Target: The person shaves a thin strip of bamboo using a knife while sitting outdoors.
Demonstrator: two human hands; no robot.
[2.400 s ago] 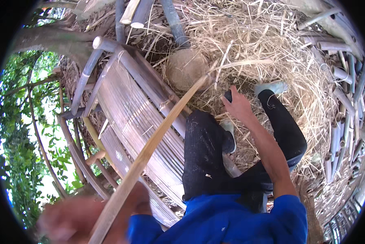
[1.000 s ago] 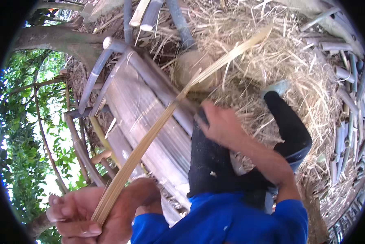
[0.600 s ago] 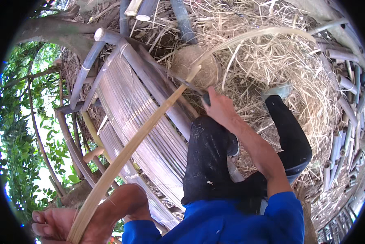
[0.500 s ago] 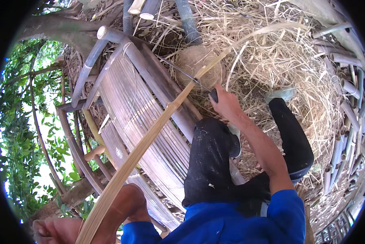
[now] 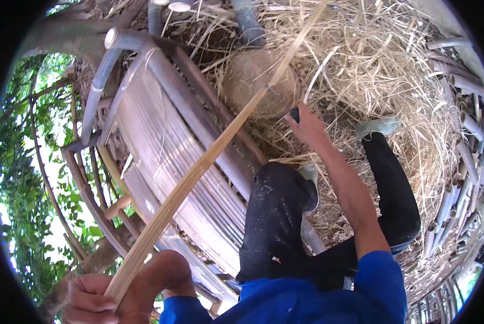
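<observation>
A long pale bamboo strip slants across the view from the lower left to the upper middle. Its near, wider end is gripped in my left hand, with the fingers closed round it. My right hand is wrapped round the dark handle of a knife, just right of the strip. The blade is blurred and partly hidden; it appears to meet the strip near its narrower part. Beneath that spot stands a round wooden block.
A bamboo bench with a slatted seat lies under the strip. Pale shavings cover the ground ahead and to the right. Bamboo poles line the right side. My bent knee is beside the bench.
The strip's far end has swung from the right toward the top and looks straighter. My right hand has shifted slightly right with the knife. My left hand has moved slightly right and up.
</observation>
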